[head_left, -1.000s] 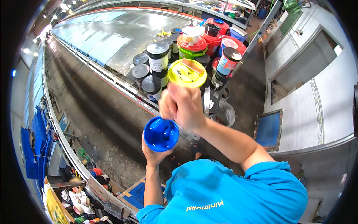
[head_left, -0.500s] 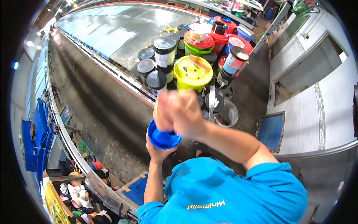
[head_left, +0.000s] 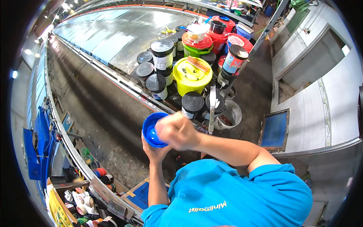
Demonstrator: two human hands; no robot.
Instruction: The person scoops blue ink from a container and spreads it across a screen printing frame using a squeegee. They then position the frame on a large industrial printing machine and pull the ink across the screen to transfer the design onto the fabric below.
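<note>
Head view: left hand (head_left: 154, 152), wrapped round the lower side of one blue cup (head_left: 147, 123), held before the turquoise shirt (head_left: 227, 189); right hand (head_left: 177, 130), fingers curled, blurred, over the cup's right rim, anything gripped not tellable. Cup: probably light, stiff-walled, slippery where glossy blue paste (head_left: 152, 135) coats it; best held low outside. Beyond: yellow bucket (head_left: 189, 87), black-lidded tub (head_left: 192, 102), desk (head_left: 145, 28).
</note>
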